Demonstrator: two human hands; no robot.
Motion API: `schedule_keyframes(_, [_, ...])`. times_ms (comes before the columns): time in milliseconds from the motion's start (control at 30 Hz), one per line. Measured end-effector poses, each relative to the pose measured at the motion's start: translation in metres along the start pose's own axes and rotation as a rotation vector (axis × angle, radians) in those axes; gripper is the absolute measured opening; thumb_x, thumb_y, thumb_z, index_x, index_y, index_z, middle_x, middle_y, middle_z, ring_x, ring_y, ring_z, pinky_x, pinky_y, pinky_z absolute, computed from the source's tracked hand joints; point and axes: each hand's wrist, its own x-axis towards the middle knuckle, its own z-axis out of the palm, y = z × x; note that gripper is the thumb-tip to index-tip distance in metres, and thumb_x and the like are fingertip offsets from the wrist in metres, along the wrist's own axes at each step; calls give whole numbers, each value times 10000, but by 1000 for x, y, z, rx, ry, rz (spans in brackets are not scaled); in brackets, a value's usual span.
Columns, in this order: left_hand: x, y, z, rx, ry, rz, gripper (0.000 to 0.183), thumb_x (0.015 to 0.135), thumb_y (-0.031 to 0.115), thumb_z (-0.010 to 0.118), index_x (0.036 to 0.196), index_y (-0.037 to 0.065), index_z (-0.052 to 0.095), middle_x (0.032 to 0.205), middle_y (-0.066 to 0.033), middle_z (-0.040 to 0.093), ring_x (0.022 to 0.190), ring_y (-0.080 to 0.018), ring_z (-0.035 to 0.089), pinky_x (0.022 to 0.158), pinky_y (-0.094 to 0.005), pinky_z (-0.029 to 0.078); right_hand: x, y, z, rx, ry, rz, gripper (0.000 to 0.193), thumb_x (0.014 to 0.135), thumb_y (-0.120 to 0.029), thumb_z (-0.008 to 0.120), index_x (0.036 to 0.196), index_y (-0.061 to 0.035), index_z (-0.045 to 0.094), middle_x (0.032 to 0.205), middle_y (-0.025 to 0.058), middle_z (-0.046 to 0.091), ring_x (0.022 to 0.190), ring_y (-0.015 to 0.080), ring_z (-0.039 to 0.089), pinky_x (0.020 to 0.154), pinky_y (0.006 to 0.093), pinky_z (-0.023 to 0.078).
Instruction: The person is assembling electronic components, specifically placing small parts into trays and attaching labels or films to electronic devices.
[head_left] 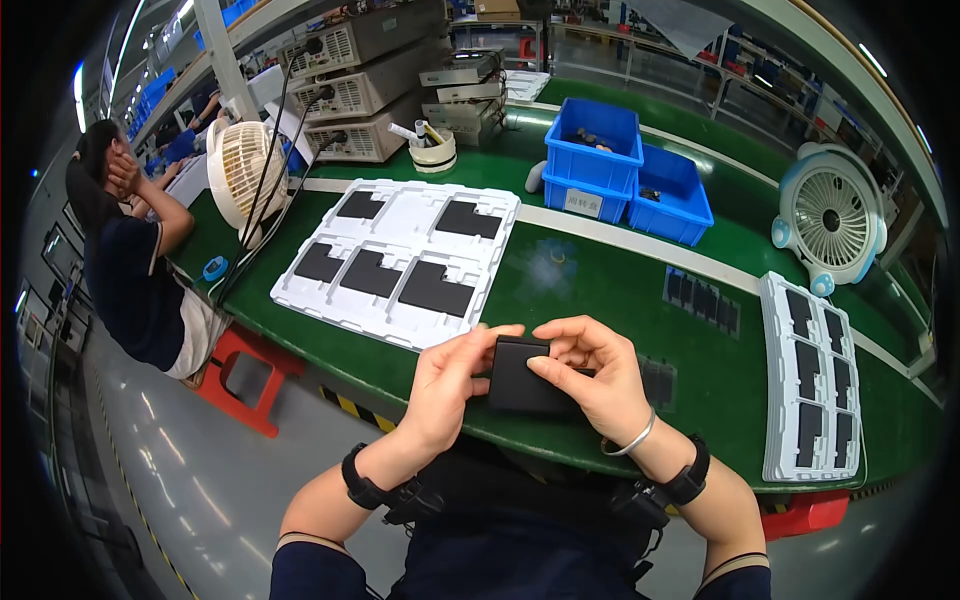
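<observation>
Between my hands, over the near edge of the green bench, is a flat black rectangular piece (520,378). My left hand (447,385) grips its left side, thumb and fingers at the edge. My right hand (597,372) presses its thumb on the piece's face, with the fingers curled behind the upper right corner. To the left lies a white moulded tray (415,222) with several black notched pieces, such as one black piece (437,288), in its pockets. A stack of white trays (770,400) on the right holds similar black pieces.
Two blue bins (595,150) stand at the back, near a blue-and-white fan (830,215). Dark strips on a clear sheet (702,300) lie on the bench (590,290). Further left are a pen cup (432,152), grey instruments (350,95), a cream fan (243,175) and a seated person (130,250).
</observation>
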Motion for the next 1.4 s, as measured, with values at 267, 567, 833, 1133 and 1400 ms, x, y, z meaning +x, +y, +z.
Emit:
schedule_keyframes(267, [-5,-13,6,178,-23,224,277,889,70,574,1144,-35,556,950,-43,627,835,-68,572,739,-213,475,3,0,-6,6,37,-55,249,785,-33,690,1018,-21,603,779,-28,537,696,27,534,657,162,455])
schedule_keyframes(567, [-5,-12,-11,-96,-189,-147,366,941,268,467,1189,4,521,1109,-88,578,1010,-148,555,880,-348,474,0,-12,-6,-29,-64,4,402,787,-19,680,1157,-34,521,752,-38,534,727,19,530,691,177,442])
schedule_keyframes(833, [-4,-25,-3,-467,-617,-340,867,791,574,582,1386,50,234,1345,-193,364,1274,-406,334,1045,-459,338,-2,-23,-8,172,-189,20,452,767,-2,688,1180,-23,503,787,-19,582,848,63,556,795,231,453])
schedule_keyframes(1133, [5,-22,-6,-555,-517,-268,876,729,654,532,1289,-3,385,1207,-300,468,1128,-381,500,972,-452,411,3,-20,-23,187,-90,-27,252,846,-107,636,1088,-37,626,984,29,556,992,116,508,891,303,428])
schedule_keyframes(1400, [8,-24,-18,-500,-443,-250,877,758,689,446,1274,-19,400,1178,-296,489,1100,-373,521,965,-460,415,3,-20,-26,135,-65,-11,212,871,-112,597,1052,-7,630,994,32,541,936,125,554,832,295,503])
